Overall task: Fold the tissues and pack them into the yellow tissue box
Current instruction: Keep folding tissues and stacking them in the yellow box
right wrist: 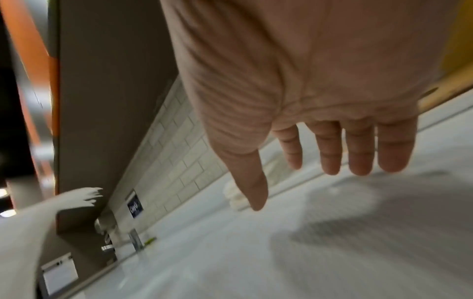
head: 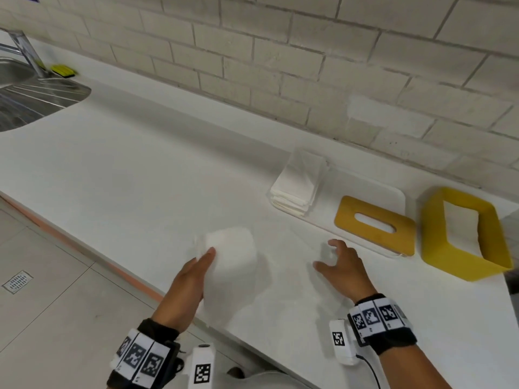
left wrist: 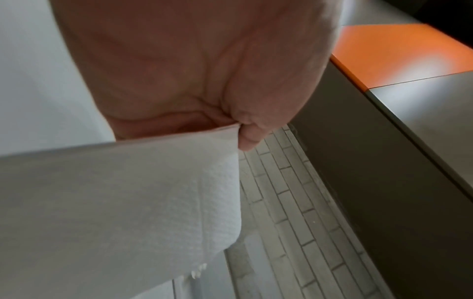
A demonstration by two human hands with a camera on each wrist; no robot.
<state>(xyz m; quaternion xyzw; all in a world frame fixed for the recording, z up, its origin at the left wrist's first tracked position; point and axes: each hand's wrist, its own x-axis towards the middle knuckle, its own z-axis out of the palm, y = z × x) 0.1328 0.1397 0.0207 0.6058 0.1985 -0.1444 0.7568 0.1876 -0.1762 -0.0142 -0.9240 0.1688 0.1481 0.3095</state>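
Note:
My left hand (head: pixel 206 255) lifts a white tissue (head: pixel 231 265) just above the counter's front edge. In the left wrist view the thumb (left wrist: pixel 247 139) pinches the tissue (left wrist: pixel 128 202) against the fingers. My right hand (head: pixel 325 255) hovers over the counter with straight, spread fingers (right wrist: pixel 330 157) and holds nothing. The tissue's torn corner (right wrist: pixel 82 197) shows at the left of that view. The yellow tissue box (head: pixel 463 265) lies open on its side at the right. Its slotted yellow lid (head: pixel 354 211) lies flat beside it. A stack of tissues (head: pixel 297 186) sits behind.
The stack and lid rest on a white tray (head: pixel 387 192) by the brick wall. A steel sink (head: pixel 33 96) with a faucet (head: pixel 26 51) and a yellow sponge (head: pixel 63 70) is at the far left. The counter edge (head: pixel 134 282) drops to a tiled floor.

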